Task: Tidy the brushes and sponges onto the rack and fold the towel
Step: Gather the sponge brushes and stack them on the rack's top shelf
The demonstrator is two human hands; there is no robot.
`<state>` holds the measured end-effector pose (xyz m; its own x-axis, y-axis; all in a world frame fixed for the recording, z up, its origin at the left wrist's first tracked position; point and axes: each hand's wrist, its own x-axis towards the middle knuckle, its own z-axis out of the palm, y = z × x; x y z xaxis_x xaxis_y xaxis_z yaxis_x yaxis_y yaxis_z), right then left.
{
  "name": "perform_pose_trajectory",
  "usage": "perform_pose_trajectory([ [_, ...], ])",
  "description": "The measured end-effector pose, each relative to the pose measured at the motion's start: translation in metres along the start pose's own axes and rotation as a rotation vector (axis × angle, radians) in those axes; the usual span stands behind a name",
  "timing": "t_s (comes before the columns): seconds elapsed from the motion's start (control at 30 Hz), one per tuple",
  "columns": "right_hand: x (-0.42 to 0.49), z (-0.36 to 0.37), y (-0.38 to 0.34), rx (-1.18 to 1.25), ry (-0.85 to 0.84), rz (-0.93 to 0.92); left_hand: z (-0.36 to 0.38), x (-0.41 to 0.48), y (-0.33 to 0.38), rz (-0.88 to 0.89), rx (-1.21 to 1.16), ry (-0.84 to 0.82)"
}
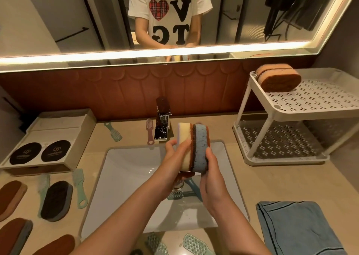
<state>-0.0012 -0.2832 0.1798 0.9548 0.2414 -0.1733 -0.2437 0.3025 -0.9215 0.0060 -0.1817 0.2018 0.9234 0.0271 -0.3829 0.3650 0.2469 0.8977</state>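
Fingers of the left hand (175,156) curl round the yellow sponge (184,136); the right hand (210,180) grips the blue sponge (201,145) pressed against it, both upright over the sink (120,169), forearms reaching forward. Rack (291,116) far right; towel (295,227) near right.

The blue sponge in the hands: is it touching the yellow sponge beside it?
Touching. The head view shows the blue sponge pressed flat against the yellow sponge with no gap, held together between the left hand and the right hand.
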Motion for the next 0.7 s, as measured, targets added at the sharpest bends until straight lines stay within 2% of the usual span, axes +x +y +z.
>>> perform_pose_trajectory([
  [0.13, -0.003, 0.001, -0.011, -0.118, -0.092, 0.038, -0.013, 0.001, 0.016, 0.047, 0.168, -0.024],
  [0.23, 0.000, -0.005, -0.020, -0.181, -0.001, -0.038, -0.030, 0.002, 0.031, 0.048, 0.291, -0.069],
  [0.33, 0.014, -0.011, -0.034, -0.235, 0.075, -0.110, -0.047, 0.000, 0.048, 0.036, 0.476, -0.182],
  [0.43, 0.029, -0.005, -0.053, -0.321, -0.027, -0.127, -0.053, -0.003, 0.065, 0.044, 0.659, -0.328],
  [0.5, 0.035, 0.001, -0.058, -0.349, -0.143, -0.062, -0.057, -0.004, 0.072, 0.056, 0.743, -0.389],
  [0.6, 0.037, 0.007, -0.057, -0.350, -0.281, 0.088, -0.060, -0.002, 0.075, 0.067, 0.788, -0.379],
  [0.7, 0.036, 0.013, -0.050, -0.368, -0.250, 0.020, -0.067, -0.003, 0.069, 0.064, 0.707, -0.297],
])
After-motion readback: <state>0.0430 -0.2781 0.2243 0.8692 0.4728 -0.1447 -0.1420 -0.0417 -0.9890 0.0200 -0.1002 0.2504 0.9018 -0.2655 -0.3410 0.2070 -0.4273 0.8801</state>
